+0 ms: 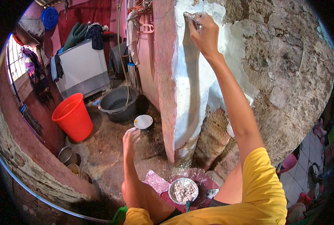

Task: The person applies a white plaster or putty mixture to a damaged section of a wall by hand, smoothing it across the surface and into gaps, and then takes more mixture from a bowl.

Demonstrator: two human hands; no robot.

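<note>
- Head view: right hand [203,33] is raised high against the white plastered strip [187,75] of the pillar corner, fingers pinched shut on a small pale object [189,15]; can't tell what it is.
- Strip's long axis runs vertical, extending down from the hand to the floor.
- Left hand [130,139] hangs low, empty, fingers loosely together, touching nothing.
- Bowl of grey-white mix [183,190] sits on the floor between the knees, well below the right hand, nearer the left.
</note>
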